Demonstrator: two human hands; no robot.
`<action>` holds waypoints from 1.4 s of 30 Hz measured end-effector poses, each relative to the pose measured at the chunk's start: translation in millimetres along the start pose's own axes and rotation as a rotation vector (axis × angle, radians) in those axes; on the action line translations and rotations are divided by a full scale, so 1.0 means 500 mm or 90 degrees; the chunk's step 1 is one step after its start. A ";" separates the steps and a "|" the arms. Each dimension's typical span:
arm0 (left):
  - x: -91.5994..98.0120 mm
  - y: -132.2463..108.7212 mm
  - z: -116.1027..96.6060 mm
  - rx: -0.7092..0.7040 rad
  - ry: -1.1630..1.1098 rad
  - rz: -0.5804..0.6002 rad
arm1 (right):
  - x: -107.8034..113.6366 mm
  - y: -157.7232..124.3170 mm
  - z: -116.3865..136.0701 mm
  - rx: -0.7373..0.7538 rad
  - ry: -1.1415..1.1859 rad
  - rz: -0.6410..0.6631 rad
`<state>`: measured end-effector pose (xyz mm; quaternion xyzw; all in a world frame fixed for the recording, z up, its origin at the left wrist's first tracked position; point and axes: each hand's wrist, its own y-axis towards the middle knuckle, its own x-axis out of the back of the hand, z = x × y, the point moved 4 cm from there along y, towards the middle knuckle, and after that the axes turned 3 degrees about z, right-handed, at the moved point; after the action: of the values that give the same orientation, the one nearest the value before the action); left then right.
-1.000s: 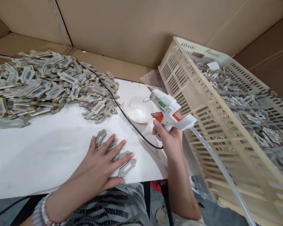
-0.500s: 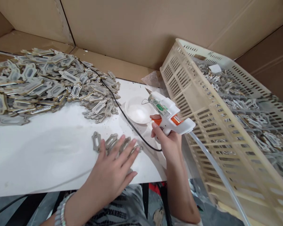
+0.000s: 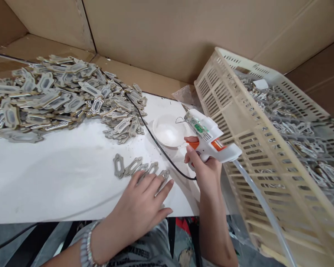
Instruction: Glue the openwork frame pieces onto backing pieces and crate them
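My right hand is wrapped round the handle of a white and orange hot glue gun, a finger at its orange trigger. A clear glue stick runs out of the gun's back end. My left hand lies palm down near the table's front edge, fingers apart, over a short row of grey frame-shaped pieces. Its fingers partly cover several of them; whether the fingertips press on a piece I cannot tell. Left of the gun is a white bowl.
A large heap of similar frame pieces covers the back left of the white table. A black cord crosses the tabletop towards my right hand. On the right stands a cream plastic crate with bagged pieces. Cardboard walls enclose the back.
My left hand has drawn back slightly towards the table's front edge, its fingers more bent, uncovering more of the row. The glue gun stays in my right hand. The view has shifted a little left.
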<state>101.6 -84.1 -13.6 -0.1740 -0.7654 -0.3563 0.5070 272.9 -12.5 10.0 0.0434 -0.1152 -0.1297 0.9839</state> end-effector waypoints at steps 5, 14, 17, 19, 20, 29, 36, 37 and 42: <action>0.087 -0.089 0.108 0.162 -0.023 -0.059 | 0.008 0.003 -0.004 0.016 -0.008 0.000; 0.137 -0.223 0.272 0.286 0.147 -0.020 | 0.013 0.009 -0.026 0.033 -0.004 0.006; 0.139 -0.215 0.269 0.255 0.124 -0.039 | 0.012 0.010 -0.027 0.023 0.006 0.007; 0.144 -0.207 0.265 0.238 0.147 -0.060 | 0.012 0.010 -0.025 0.026 0.018 -0.001; 0.146 -0.204 0.263 0.224 0.163 -0.066 | 0.012 0.010 -0.025 0.027 0.020 -0.007; 0.159 -0.185 0.258 0.221 0.155 -0.087 | 0.013 0.009 -0.024 0.014 0.006 -0.019; 0.168 -0.191 0.264 0.626 -0.051 -0.136 | 0.012 0.009 -0.022 0.027 0.004 -0.001; 0.165 -0.190 0.263 0.673 -0.112 -0.153 | 0.012 0.009 -0.023 0.030 0.012 0.000; 0.146 -0.160 0.246 0.723 -0.291 -0.115 | 0.012 0.010 -0.024 0.029 0.026 0.002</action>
<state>-59.7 -57.2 -6.0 0.1166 -0.9364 0.1115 0.3115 282.4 -8.4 0.4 0.0680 -0.0977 -0.1247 0.9850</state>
